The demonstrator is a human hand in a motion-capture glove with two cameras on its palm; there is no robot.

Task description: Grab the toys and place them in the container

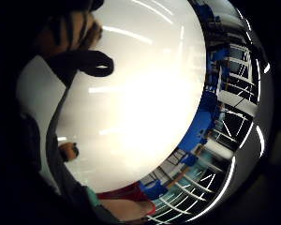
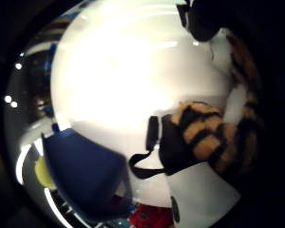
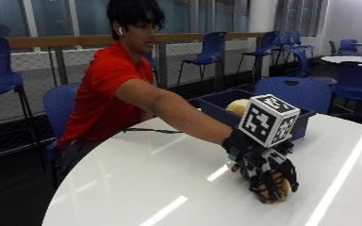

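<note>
In the outside view my gloved right hand reaches across the white round table and lies on top of an orange and black striped plush toy, fingers curled down round it. The toy rests on the table near its front edge. The thumb side palm view shows the striped plush toy close against the palm, and a little of the plush toy shows beside the fingers in the other palm view. Behind the hand stands a dark blue container with a yellowish toy inside it.
The blue container stands at the table's far edge, near the person's side. Blue chairs and a railing stand beyond the table. Another white table is at the far right. The bare left hand is out of sight.
</note>
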